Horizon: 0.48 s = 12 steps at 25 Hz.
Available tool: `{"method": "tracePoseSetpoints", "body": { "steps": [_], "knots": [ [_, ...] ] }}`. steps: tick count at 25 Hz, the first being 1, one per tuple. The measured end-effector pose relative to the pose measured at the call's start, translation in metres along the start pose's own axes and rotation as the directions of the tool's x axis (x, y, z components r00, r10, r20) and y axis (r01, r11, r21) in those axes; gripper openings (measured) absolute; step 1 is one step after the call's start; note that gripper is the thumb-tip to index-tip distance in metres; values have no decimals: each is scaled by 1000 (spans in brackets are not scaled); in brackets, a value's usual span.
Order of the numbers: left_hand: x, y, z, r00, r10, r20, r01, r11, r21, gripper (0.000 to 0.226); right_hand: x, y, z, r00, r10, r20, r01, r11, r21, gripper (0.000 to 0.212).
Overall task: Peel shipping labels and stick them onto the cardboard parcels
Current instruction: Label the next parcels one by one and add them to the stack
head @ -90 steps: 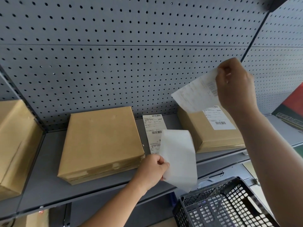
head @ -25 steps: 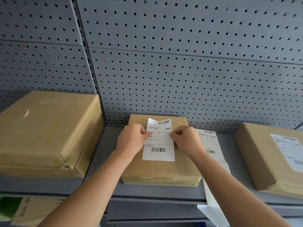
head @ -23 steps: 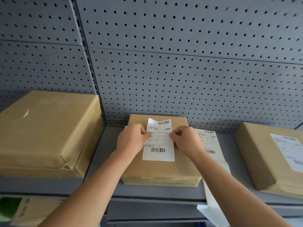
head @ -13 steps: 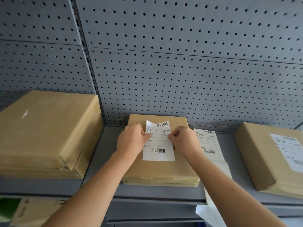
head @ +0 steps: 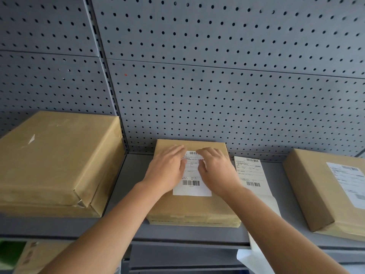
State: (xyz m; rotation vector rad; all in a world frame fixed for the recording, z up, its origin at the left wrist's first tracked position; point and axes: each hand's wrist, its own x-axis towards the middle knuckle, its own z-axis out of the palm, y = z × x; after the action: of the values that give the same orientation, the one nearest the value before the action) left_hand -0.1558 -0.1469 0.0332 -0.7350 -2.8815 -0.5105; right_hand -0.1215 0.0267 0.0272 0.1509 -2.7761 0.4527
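A white shipping label with barcodes lies flat on top of the middle cardboard parcel on the grey shelf. My left hand rests flat on the label's left side, fingers spread. My right hand lies flat on its right side. Neither hand holds anything. Beside the parcel on the right lies a strip of more labels on white backing that hangs over the shelf edge.
A big wrapped parcel without a label stands at the left. A parcel bearing a label stands at the right. Grey pegboard backs the shelf. Another carton shows below left.
Both hands pinched the label's upper edges above the middle parcel; now the label lies flat on it and both hands have opened and press on it.
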Motion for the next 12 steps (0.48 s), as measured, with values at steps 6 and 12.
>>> {"method": "tracePoseSetpoints", "body": {
  "steps": [6,12],
  "knots": [
    [-1,-3,8,979,31,201,-50,995,89,58,0,2,20,976,-77,206,100,989,-106,48],
    [-3,-8,6,979,-8,203,-16,993,119,59,-4,9,11,965,18,263,16,992,-129,53]
  ]
}}
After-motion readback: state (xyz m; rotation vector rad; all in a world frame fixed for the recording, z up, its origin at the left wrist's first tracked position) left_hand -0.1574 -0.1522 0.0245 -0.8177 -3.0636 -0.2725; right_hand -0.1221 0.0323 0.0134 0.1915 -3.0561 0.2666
